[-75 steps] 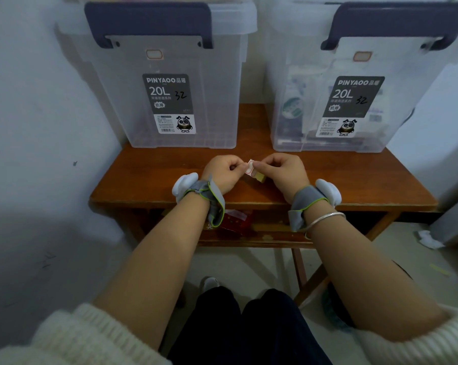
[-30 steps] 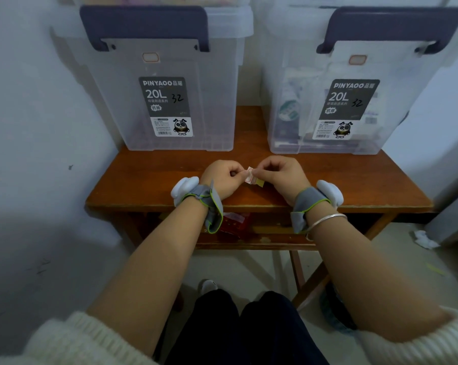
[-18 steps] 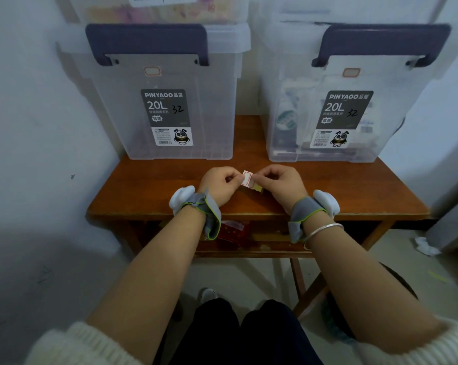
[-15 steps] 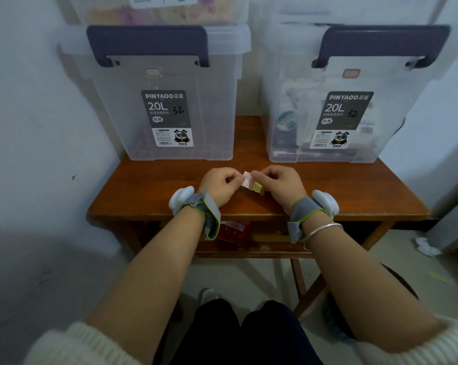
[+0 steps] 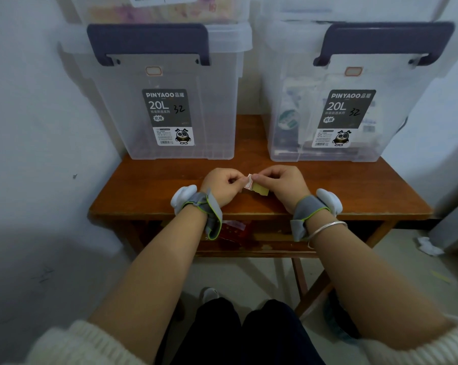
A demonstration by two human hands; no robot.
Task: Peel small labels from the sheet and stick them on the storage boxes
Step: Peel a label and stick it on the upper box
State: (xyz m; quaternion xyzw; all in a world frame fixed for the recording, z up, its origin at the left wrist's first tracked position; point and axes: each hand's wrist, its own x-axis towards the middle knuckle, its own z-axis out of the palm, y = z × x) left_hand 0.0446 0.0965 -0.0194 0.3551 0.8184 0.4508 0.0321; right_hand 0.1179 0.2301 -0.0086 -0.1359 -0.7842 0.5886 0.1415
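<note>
Both-handed — left grip (image 5: 224, 184), right grip (image 5: 280, 183) — fingertips pinched on label sheet (image 5: 254, 186)

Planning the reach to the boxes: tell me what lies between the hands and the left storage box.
Head view: only bare wooden table between the hands and the left storage box.

Two storage boxes stood at the far edge of your tabletop (image 5: 149, 185): the left box (image 5: 167, 101) at eleven o'clock, the right box (image 5: 349, 101) at one o'clock, a gap between them. More boxes (image 5: 167, 9) sat stacked on top. Your left hand (image 5: 222, 187) and right hand (image 5: 283, 184) met near the front edge, at twelve o'clock, with the label sheet (image 5: 257, 187) between them.
</note>
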